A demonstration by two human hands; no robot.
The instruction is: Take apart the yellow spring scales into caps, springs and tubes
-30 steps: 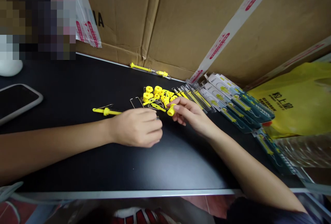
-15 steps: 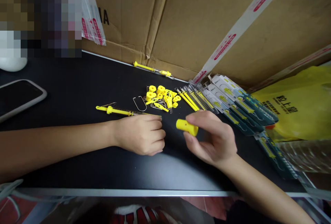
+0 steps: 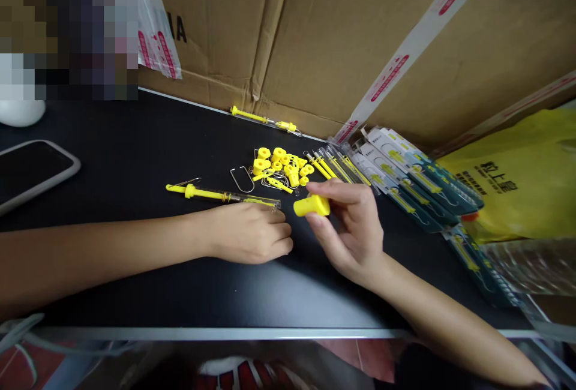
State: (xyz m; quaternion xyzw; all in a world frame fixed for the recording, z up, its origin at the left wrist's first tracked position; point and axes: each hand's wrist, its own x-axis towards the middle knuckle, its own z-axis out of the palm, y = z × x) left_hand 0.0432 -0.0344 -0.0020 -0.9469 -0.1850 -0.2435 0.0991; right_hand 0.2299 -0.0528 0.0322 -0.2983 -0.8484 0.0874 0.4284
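Note:
Between the thumb and fingertips of my right hand is a yellow plastic cap, short and round, with its narrower end pointing left. My left hand rests on the table with its fingers curled under; whatever they hold, if anything, is hidden. Just beyond its knuckles lies a spring scale with a clear tube, a yellow end and a thin metal hook. Behind the hands is a pile of small yellow plastic parts mixed with metal hooks and springs. A bent wire hook lies at the pile's left.
Another spring scale lies along the back edge. Clear tubes with yellow rods and boxed spring scales are at the right, near a yellow bag. A phone lies left. Cardboard walls the back.
My right hand has moved left with the yellow cap, closer to my left hand. My left hand has shifted slightly, and more of the spring scale's clear tube end now shows.

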